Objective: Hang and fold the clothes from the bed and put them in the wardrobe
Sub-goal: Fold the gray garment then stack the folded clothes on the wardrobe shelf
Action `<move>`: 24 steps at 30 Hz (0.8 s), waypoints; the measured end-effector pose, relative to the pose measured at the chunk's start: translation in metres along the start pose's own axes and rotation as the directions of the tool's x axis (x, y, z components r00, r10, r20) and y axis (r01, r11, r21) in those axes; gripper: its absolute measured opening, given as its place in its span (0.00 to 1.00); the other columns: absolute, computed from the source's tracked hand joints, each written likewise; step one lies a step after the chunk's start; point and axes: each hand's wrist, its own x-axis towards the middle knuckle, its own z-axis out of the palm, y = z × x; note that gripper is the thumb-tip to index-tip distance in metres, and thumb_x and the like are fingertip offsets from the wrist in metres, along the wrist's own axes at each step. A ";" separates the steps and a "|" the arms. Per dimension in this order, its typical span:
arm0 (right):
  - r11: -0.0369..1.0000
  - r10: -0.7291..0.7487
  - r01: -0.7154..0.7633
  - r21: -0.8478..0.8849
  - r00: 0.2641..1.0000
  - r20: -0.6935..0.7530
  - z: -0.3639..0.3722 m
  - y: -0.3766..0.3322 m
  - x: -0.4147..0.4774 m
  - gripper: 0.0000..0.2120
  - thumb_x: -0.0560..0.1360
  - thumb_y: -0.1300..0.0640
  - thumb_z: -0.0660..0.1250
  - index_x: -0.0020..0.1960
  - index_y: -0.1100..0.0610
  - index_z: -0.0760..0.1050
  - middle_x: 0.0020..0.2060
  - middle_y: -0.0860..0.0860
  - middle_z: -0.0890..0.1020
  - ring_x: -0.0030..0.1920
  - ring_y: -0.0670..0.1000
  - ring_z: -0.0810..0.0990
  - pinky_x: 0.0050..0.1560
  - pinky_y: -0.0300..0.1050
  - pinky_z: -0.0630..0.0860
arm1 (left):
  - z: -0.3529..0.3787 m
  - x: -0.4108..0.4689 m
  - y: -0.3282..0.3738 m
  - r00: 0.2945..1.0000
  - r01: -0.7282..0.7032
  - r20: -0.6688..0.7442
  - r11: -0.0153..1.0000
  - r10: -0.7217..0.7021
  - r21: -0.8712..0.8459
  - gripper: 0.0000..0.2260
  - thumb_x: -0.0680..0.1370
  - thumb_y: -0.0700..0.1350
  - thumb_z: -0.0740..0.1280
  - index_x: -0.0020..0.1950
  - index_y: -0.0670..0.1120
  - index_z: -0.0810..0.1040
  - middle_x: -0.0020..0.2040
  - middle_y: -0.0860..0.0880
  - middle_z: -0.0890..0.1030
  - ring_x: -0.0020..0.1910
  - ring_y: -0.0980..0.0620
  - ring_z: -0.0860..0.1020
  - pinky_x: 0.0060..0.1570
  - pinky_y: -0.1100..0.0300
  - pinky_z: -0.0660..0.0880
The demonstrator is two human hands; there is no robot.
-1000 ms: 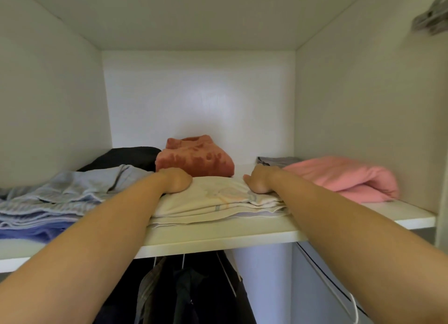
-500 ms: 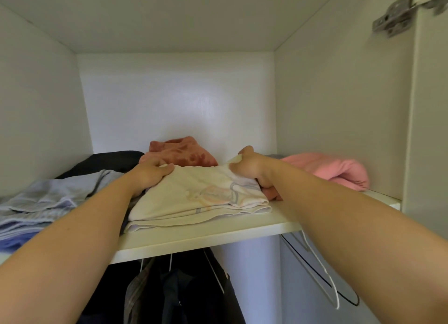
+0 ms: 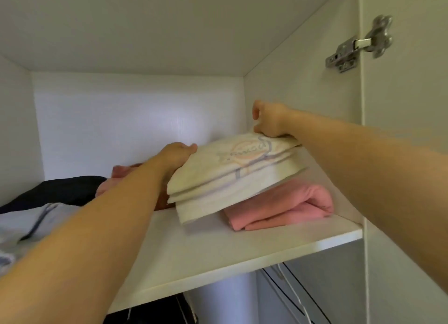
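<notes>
A folded cream garment with a faint printed logo is lifted off the white wardrobe shelf and tilts up to the right, over a folded pink garment. My left hand grips its left edge. My right hand holds its far right corner, near the wardrobe's right wall. The fingers under the cloth are hidden.
Further left on the shelf lie a rust-red garment, a black one and a pale blue striped pile. A metal door hinge sits upper right. Dark hanging clothes and a white hanger wire show below.
The cream garment has been lifted from the middle of the shelf and carried right, above the pink garment. Both hands rose and moved right with it.
</notes>
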 end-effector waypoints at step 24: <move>0.976 0.206 -0.148 -0.158 0.858 0.471 0.130 0.072 -0.016 0.30 0.85 0.40 0.47 0.76 0.57 0.69 0.76 0.57 0.68 0.75 0.57 0.67 0.75 0.52 0.61 | 0.127 0.017 -0.026 0.926 0.142 0.334 0.983 -0.173 0.115 0.34 0.79 0.70 0.60 0.71 0.44 0.75 0.66 0.46 0.79 0.52 0.50 0.78 0.54 0.56 0.74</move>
